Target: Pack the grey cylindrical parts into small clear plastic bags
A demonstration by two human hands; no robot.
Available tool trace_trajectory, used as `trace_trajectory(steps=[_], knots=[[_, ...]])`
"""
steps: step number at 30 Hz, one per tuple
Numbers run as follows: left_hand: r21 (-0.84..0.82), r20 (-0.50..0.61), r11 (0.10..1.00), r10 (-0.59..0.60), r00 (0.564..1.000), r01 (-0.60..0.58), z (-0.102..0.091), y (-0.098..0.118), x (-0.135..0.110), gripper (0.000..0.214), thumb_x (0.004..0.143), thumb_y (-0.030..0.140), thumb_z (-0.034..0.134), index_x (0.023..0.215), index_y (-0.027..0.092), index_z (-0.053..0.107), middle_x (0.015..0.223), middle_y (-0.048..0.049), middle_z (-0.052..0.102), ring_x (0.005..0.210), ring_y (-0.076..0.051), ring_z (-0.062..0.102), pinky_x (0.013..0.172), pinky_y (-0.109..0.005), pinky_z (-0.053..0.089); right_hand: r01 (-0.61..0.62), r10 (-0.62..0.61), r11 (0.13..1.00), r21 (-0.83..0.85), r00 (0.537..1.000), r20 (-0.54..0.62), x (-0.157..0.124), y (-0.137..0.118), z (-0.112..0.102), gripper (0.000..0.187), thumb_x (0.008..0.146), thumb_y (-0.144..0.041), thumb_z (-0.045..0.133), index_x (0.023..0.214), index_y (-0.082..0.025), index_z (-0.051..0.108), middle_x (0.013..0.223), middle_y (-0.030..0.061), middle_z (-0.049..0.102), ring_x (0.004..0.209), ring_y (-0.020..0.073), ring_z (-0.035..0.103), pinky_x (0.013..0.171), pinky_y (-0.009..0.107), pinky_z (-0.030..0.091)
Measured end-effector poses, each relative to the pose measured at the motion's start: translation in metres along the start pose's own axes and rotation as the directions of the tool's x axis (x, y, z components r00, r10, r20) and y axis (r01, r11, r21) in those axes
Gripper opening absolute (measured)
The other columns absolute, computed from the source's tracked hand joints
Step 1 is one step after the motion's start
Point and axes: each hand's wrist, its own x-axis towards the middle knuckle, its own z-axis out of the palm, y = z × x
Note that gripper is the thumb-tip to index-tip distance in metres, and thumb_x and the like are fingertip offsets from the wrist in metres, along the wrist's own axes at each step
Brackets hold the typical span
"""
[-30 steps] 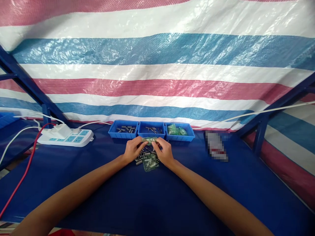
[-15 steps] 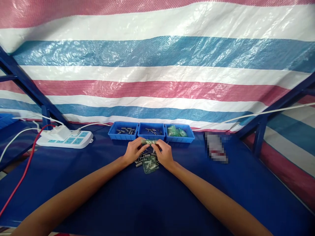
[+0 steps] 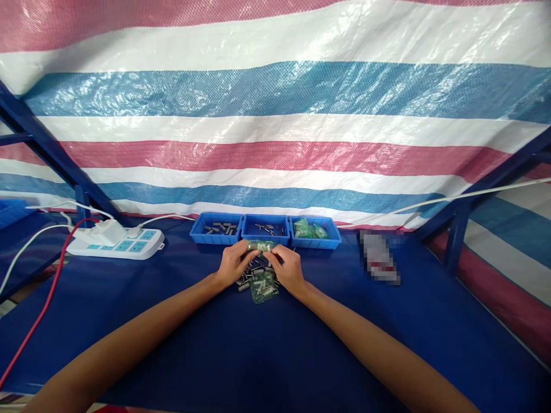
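Note:
Between my left hand (image 3: pixel 233 265) and my right hand (image 3: pixel 287 266) is a small clear greenish plastic bag (image 3: pixel 262 246) with pale pieces inside. Both hands pinch it, one at each side, thumbs toward the middle. Below them on the table lies a pile of loose metal pins and small cylinders (image 3: pixel 244 282). A second small plastic bag (image 3: pixel 264 288) with metal parts in it rests at the near side of the pile. My fingers partly hide the pile.
Behind my hands stand three blue bins: the left bin (image 3: pixel 215 237) with grey cylinders, the middle bin (image 3: pixel 264 237) with thin pins, the right bin (image 3: pixel 316 243) with green bags. A white power strip (image 3: pixel 129 246) with cables is at left, a blurred-out object (image 3: pixel 379 259) at right.
The bag between my hands has been spread a little, so more of its pale contents shows. My hands have hardly moved.

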Motion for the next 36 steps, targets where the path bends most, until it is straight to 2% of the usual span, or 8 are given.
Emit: trace_trajectory(steps=[5,10,15,25,30,36], knots=[[-0.003,-0.001,1.000,-0.016,1.000,0.016,0.0002,0.0017,0.0001,0.022,0.090,0.032,0.051,0.085,0.015,0.063,0.072,-0.0033,0.059,0.066,-0.014,0.055,0.062,-0.023,0.044,0.017,-0.017,1.000,0.014,1.000,0.012,0.0010,-0.0015,-0.0012,0.032,0.092,-0.033,0.046,0.064,-0.018,0.053,0.059,-0.0006,0.048,0.054,0.0117,0.046,0.055,0.024,0.036],[-0.020,0.032,0.999,-0.038,0.999,0.039,0.0002,0.0012,0.0007,0.021,0.089,0.031,0.051,0.090,0.015,0.064,0.079,-0.0057,0.062,0.073,-0.016,0.058,0.064,-0.024,0.045,0.013,-0.013,1.000,0.013,1.000,0.008,0.0014,-0.0019,-0.0014,0.032,0.092,-0.032,0.046,0.063,-0.018,0.052,0.059,-0.0006,0.047,0.055,0.0120,0.045,0.056,0.024,0.036],[-0.005,0.056,1.000,-0.030,0.998,0.030,-0.0008,0.0020,0.0018,0.021,0.090,0.031,0.051,0.092,0.015,0.063,0.078,-0.0046,0.062,0.070,-0.015,0.058,0.062,-0.023,0.045,0.011,-0.011,1.000,0.019,1.000,0.014,0.0011,-0.0017,-0.0007,0.032,0.092,-0.031,0.045,0.063,-0.018,0.051,0.059,-0.0005,0.046,0.056,0.0122,0.045,0.057,0.024,0.036],[-0.056,0.045,0.998,-0.003,0.999,0.006,-0.0004,0.0012,0.0004,0.017,0.089,0.026,0.052,0.097,0.016,0.063,0.089,-0.0058,0.066,0.082,-0.017,0.061,0.073,-0.025,0.048,-0.007,0.005,0.999,0.045,0.999,0.050,-0.0004,-0.0030,-0.0022,0.026,0.091,-0.030,0.045,0.069,-0.018,0.052,0.061,-0.0002,0.047,0.056,0.0123,0.045,0.056,0.024,0.037],[-0.056,0.047,0.998,-0.001,0.999,0.004,0.0012,-0.0024,0.0003,0.017,0.088,0.028,0.055,0.094,0.015,0.064,0.086,-0.0049,0.067,0.077,-0.016,0.062,0.069,-0.023,0.048,-0.023,0.019,0.996,0.084,0.998,0.052,-0.0007,-0.0034,-0.0017,0.018,0.091,-0.030,0.044,0.086,-0.017,0.055,0.068,0.0017,0.052,0.060,0.0133,0.048,0.057,0.024,0.039],[-0.051,0.021,0.999,0.016,1.000,-0.015,0.0021,-0.0058,-0.0009,0.023,0.085,0.035,0.058,0.083,0.014,0.066,0.075,-0.0046,0.066,0.068,-0.015,0.061,0.062,-0.023,0.047,-0.026,0.022,0.996,0.082,0.998,0.051,-0.0016,-0.0029,-0.0020,0.017,0.091,-0.028,0.044,0.083,-0.017,0.055,0.068,0.0017,0.052,0.058,0.0131,0.048,0.057,0.024,0.039]])
